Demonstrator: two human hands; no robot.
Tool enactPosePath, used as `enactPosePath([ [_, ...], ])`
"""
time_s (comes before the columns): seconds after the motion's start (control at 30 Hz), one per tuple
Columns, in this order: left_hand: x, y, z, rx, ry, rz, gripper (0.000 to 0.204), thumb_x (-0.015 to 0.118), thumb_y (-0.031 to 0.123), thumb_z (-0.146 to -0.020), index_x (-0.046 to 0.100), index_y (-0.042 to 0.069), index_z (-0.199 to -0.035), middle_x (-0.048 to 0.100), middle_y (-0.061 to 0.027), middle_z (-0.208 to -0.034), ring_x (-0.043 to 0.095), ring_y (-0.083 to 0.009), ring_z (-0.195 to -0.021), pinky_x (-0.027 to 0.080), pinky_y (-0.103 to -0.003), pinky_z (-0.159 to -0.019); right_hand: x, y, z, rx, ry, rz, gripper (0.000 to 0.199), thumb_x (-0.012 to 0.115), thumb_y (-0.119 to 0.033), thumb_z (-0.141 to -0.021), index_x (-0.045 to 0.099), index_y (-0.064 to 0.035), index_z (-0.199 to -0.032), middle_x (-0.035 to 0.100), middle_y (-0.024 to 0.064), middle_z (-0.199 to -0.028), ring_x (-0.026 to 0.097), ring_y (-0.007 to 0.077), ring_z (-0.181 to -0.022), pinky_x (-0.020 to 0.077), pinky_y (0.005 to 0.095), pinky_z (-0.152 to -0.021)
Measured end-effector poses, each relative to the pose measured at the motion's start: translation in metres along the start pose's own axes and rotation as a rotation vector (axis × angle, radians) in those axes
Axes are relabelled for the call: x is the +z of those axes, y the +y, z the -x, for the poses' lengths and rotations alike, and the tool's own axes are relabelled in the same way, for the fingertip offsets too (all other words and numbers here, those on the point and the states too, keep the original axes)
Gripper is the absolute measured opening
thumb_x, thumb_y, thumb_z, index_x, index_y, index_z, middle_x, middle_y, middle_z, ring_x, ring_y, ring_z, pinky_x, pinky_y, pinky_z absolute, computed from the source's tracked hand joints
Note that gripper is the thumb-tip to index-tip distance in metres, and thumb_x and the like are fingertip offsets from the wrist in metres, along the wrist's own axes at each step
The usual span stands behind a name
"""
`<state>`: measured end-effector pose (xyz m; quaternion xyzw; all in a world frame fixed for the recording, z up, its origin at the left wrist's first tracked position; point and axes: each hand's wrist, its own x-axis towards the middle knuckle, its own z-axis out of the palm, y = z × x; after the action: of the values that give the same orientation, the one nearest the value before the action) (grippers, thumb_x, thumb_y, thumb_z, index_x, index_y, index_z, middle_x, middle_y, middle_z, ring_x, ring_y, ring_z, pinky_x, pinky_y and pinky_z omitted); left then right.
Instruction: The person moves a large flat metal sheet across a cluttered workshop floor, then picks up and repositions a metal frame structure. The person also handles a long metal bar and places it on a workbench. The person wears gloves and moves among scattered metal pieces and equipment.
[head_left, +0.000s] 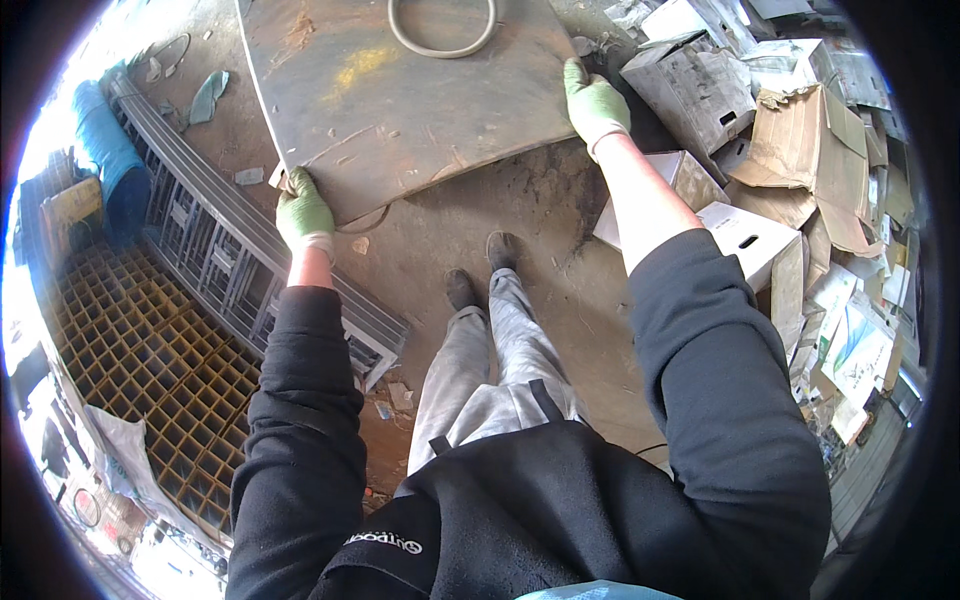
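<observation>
A large flat board (pixel 430 125), dirty grey-brown with a yellow smear, spans the top middle of the head view. Its near edge slants up toward the right. My left hand (pixel 305 210), in a green glove, is closed round the board's near left corner. At the right edge my right hand (pixel 598 108), also gloved, grips the board with its thumb on top. The fingers beneath the board are hidden. A grey ring (pixel 443 50), like a bent tube, lies on the board's far part. Below the left corner, a thin curved cord or strip (pixel 370 222) shows under the edge.
Grey metal frames like ladders (pixel 215 215) lie along the left, beside a blue roll (pixel 108 150) and a yellow-brown grating (pixel 150 350). Flattened and torn cardboard boxes (pixel 805 150) heap up on the right, with a white box (pixel 750 240) close to my right arm. Scraps litter the concrete floor (pixel 440 245).
</observation>
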<state>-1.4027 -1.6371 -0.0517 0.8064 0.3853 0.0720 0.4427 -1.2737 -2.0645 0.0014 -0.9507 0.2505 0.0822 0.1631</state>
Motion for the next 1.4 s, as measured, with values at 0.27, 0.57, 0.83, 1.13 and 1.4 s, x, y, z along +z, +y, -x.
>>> enactPosePath([
  [0.27, -0.023, -0.030, 0.098, -0.076, -0.020, -0.023, 0.056, 0.056, 0.053, -0.107, 0.077, 0.002, -0.114, 0.079, -0.0190, -0.096, 0.075, -0.0303, -0.089, 0.056, -0.040, -0.084, 0.002, 0.082, 0.067, 0.003, 0.018, 0.001, 0.082, 0.037, -0.075, -0.101, 0.075, -0.0060, -0.120, 0.074, 0.0283, -0.120, 0.068, 0.0467, -0.119, 0.0528, 0.0537, -0.102],
  [0.57, -0.044, -0.075, 0.208, -0.137, 0.006, -0.103, 0.058, 0.055, 0.055, -0.106, 0.077, 0.002, -0.111, 0.079, -0.0205, -0.096, 0.076, -0.0328, -0.090, 0.056, -0.041, -0.085, -0.004, 0.169, 0.140, 0.013, 0.036, -0.028, 0.080, 0.040, -0.076, -0.101, 0.076, -0.0062, -0.120, 0.075, 0.0272, -0.117, 0.069, 0.0469, -0.118, 0.0527, 0.0537, -0.102],
  [0.83, -0.065, -0.113, 0.278, -0.058, 0.060, -0.135, 0.062, 0.054, 0.060, -0.106, 0.078, 0.002, -0.110, 0.079, -0.0204, -0.098, 0.076, -0.0336, -0.092, 0.056, -0.042, -0.085, -0.014, 0.220, 0.204, -0.024, -0.020, -0.047, 0.080, 0.038, -0.075, -0.101, 0.076, -0.0051, -0.114, 0.075, 0.0283, -0.113, 0.070, 0.0476, -0.113, 0.0535, 0.0552, -0.099],
  [1.13, -0.077, -0.149, 0.333, -0.045, 0.063, -0.151, 0.069, 0.050, 0.064, -0.105, 0.077, 0.001, -0.114, 0.078, -0.0243, -0.101, 0.075, -0.0412, -0.098, 0.056, -0.046, -0.088, -0.014, 0.267, 0.245, -0.014, 0.007, -0.016, 0.081, 0.036, -0.075, -0.102, 0.076, -0.0051, -0.112, 0.075, 0.0284, -0.112, 0.069, 0.0478, -0.115, 0.0524, 0.0554, -0.102],
  [1.4, -0.087, -0.168, 0.389, -0.106, 0.001, -0.203, 0.069, 0.048, 0.064, -0.104, 0.075, 0.002, -0.119, 0.077, -0.0259, -0.108, 0.072, -0.0454, -0.106, 0.054, -0.049, -0.095, -0.018, 0.316, 0.268, -0.047, 0.030, 0.009, 0.086, 0.034, -0.078, -0.101, 0.077, -0.0064, -0.120, 0.073, 0.0282, -0.122, 0.067, 0.0474, -0.121, 0.0514, 0.0548, -0.104],
])
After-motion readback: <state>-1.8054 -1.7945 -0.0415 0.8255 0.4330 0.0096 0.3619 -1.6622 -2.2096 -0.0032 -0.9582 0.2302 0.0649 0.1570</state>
